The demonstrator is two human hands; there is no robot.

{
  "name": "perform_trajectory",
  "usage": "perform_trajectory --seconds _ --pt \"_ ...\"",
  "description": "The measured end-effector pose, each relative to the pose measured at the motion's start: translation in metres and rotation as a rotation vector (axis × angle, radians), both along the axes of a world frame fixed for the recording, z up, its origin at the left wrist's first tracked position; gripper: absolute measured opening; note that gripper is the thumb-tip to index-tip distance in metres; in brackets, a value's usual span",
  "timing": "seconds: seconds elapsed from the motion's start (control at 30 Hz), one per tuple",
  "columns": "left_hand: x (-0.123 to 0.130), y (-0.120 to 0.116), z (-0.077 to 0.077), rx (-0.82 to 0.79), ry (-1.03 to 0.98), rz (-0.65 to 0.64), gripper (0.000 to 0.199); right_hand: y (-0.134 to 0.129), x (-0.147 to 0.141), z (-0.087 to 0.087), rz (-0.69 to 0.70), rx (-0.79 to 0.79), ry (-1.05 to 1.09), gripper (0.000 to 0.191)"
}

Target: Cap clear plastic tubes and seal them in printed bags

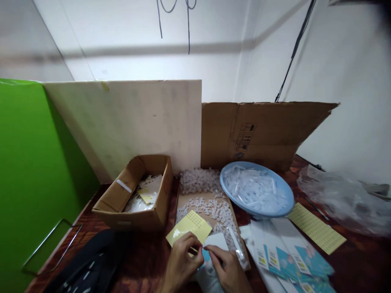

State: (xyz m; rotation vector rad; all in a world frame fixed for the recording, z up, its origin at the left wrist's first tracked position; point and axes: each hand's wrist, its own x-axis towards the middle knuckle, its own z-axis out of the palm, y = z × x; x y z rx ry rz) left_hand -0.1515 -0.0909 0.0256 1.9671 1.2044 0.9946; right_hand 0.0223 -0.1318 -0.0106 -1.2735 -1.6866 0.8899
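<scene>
Left hand (187,253) and right hand (226,266) meet near the worktop's (146,260) near edge, each grip pinched closed, on what I can't tell, by the part-dotted yellow sheet (195,228) over the tray's (195,198) near-left corner, plenty of white pieces (220,208) lying loose.

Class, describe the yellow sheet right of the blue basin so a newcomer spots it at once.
Start at the blue basin heaped with clear pieces. Off its near right rim, beside the blue-and-white packets, a long yellow sheet lies slanting on the table. Unlike the other yellow sheet by the left hand, it touches no hand.
</scene>
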Motion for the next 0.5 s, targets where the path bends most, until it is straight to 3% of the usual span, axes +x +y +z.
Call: perform_trajectory --seconds 0.13,0.33,0.4,0.5 --pt "-0.011 0.007 0.009 -0.121 -0.029 0.017 0.013 0.0 0.013 -0.002 -0.077 -0.077 0.056 0.045" --pt "-0.04 0.018 0.011 -0.151 -0.18 0.102 0.019 0.003 0.046 -0.003 -0.237 -0.122 0.137 0.046" --pt "-0.051 0.02 0.019 -0.122 -0.188 0.142 0.021 0.004 0.055 -0.005 -0.289 -0.128 0.163 0.049" --pt "-0.068 0.023 0.043 -0.027 -0.13 0.213 0.021 0.005 0.065 -0.008 -0.345 -0.127 0.182 0.051"
